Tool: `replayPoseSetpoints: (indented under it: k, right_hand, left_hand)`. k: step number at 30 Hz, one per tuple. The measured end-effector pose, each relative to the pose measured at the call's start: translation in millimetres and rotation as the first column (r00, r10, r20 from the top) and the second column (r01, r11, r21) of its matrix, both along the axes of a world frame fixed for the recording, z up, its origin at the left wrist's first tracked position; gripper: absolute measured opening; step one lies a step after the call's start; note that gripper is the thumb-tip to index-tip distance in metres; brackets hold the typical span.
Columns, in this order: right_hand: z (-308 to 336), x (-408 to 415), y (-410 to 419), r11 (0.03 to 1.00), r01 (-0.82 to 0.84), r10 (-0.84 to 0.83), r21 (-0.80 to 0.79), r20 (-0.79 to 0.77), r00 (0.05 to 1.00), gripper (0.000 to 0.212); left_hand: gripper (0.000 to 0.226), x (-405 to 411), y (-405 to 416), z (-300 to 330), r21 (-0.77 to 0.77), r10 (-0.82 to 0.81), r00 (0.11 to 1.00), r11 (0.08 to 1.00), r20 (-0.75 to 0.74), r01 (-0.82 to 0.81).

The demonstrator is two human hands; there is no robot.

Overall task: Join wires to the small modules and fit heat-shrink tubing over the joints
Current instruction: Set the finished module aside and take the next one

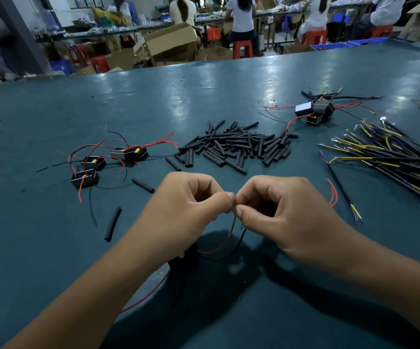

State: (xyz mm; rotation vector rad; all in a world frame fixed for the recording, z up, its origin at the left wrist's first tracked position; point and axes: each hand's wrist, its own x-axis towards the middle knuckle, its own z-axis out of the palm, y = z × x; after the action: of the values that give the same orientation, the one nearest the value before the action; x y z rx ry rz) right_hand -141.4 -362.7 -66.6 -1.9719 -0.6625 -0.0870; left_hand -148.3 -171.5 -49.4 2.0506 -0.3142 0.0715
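Observation:
My left hand (186,205) and my right hand (279,210) meet fingertip to fingertip above the green table (53,248). My left hand pinches the end of a red wire (231,233); my right hand pinches the end of a black wire (240,238). Both wires loop down to a small black module (186,258), mostly hidden under my left wrist. A pile of black heat-shrink tubes (236,144) lies beyond my hands. Three small modules with red wires (108,159) sit at the left. A bundle of black cables with yellow and purple leads (390,157) lies at the right.
Loose tubes lie at the left front (113,224) and near my left hand (143,185). More modules with wires (314,113) sit at the back right. One single cable (342,192) lies right of my right hand. People sit at benches beyond the table's far edge.

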Motion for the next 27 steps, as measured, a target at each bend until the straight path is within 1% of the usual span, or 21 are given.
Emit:
replayPoseSetpoints:
  k: [1, 3, 4, 5, 6, 9, 11, 13, 15, 19, 21, 23, 27]
  right_hand:
    - [1.0, 1.4, -1.4, 1.0, 0.0, 0.0, 0.001, -0.005, 1.0, 0.013]
    - [2.2, 4.6, -4.4, 1.0, 0.002, -0.002, 0.004, -0.027, 1.0, 0.013]
    - [2.3, 5.7, -5.7, 1.0, 0.0, 0.001, 0.01, -0.042, 0.999, 0.013]
    - [2.4, 6.5, -6.5, 1.0, -0.005, 0.006, 0.02, -0.057, 0.998, 0.012]
    - [2.4, 6.9, -6.9, 0.999, -0.011, 0.014, 0.033, -0.072, 0.997, 0.012]
    - [2.9, 7.4, -8.1, 0.997, -0.047, 0.055, 0.066, -0.117, 0.992, 0.01]
    - [4.0, 7.7, -8.8, 0.991, -0.099, 0.113, 0.095, -0.155, 0.981, 0.01]
    - [5.0, 7.6, -9.4, 0.98, -0.147, 0.171, 0.133, -0.191, 0.967, 0.011]
    - [6.3, 6.6, -9.1, 0.971, -0.188, 0.215, 0.145, -0.2, 0.956, 0.011]
    - [7.9, 5.5, -8.4, 0.959, -0.212, 0.251, 0.186, -0.216, 0.944, 0.009]
    - [8.8, 5.7, -8.5, 0.954, -0.221, 0.264, 0.201, -0.222, 0.939, 0.007]
    - [9.3, 6.2, -9.0, 0.951, -0.227, 0.274, 0.21, -0.229, 0.934, 0.005]
    - [10.3, 6.1, -9.4, 0.948, -0.241, 0.289, 0.207, -0.25, 0.924, 0.004]
  left_hand:
    - [0.026, -1.7, 4.1, 3.0, 0.091, -0.066, 0.992, 0.994, 0.106, 0.057]
    - [0.013, -3.6, 10.9, 9.8, 0.321, -0.211, 0.927, 0.941, 0.311, 0.106]
    - [0.01, -3.0, 13.9, 11.3, 0.385, -0.265, 0.894, 0.916, 0.36, 0.117]
    - [0.012, -2.1, 16.4, 11.6, 0.409, -0.295, 0.877, 0.904, 0.378, 0.128]
    - [0.014, -1.0, 18.6, 11.0, 0.399, -0.305, 0.877, 0.905, 0.372, 0.146]
    - [0.018, 3.6, 24.4, 10.3, 0.306, -0.344, 0.885, 0.919, 0.314, 0.249]
    - [0.019, 8.3, 26.8, 8.2, 0.26, -0.37, 0.869, 0.92, 0.327, 0.294]
    - [0.021, 13.1, 26.8, 4.7, 0.248, -0.352, 0.861, 0.929, 0.368, 0.274]
    - [0.021, 14.8, 23.7, 1.5, 0.265, -0.338, 0.853, 0.932, 0.399, 0.245]
    - [0.01, 14.2, 20.8, 1.4, 0.309, -0.338, 0.806, 0.929, 0.485, 0.203]
    - [0.012, 13.6, 20.8, 3.2, 0.332, -0.339, 0.779, 0.926, 0.527, 0.178]
    - [0.014, 13.6, 20.8, 3.3, 0.345, -0.35, 0.754, 0.922, 0.555, 0.173]
    - [0.009, 14.0, 22.0, 1.9, 0.37, -0.377, 0.717, 0.912, 0.587, 0.177]
